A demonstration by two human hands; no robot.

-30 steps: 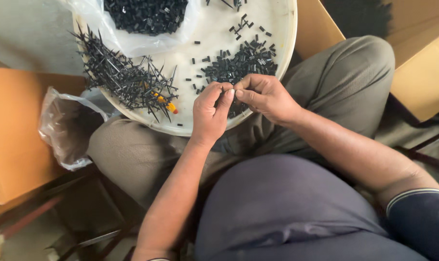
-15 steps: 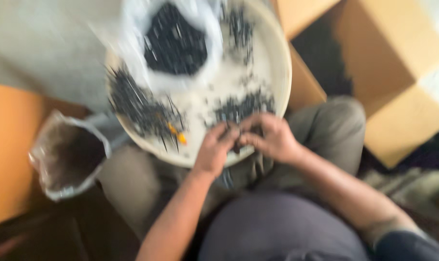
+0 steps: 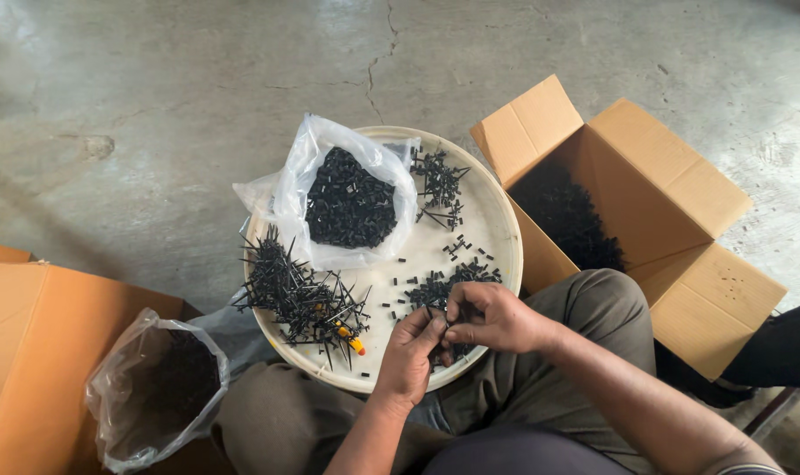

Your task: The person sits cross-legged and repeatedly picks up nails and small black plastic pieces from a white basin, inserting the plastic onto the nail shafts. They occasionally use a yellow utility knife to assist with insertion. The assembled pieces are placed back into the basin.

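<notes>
My left hand [image 3: 411, 354] and my right hand [image 3: 491, 317] meet over the near edge of a round cream tray [image 3: 497, 220] that rests on my lap. Their fingertips pinch a small black part together, beside a heap of small black pieces [image 3: 435, 288] on the tray. A pile of long black nails [image 3: 296, 292] lies at the tray's left, with a small orange and yellow item [image 3: 348, 339] at its edge. A clear plastic bag [image 3: 347, 198] full of black pieces sits at the tray's far side, and a smaller cluster of black nails [image 3: 439, 183] lies to its right.
An open cardboard box [image 3: 629, 211] holding dark pieces stands on the concrete floor at the right. A second plastic bag [image 3: 158, 387] with dark contents sits at my left knee beside an orange box [image 3: 30, 352]. A dark shape [image 3: 774, 347] shows at the right edge.
The camera has tilted up and away, so the floor, the whole tray and the open box now show. Both hands stay together at the tray's near edge.
</notes>
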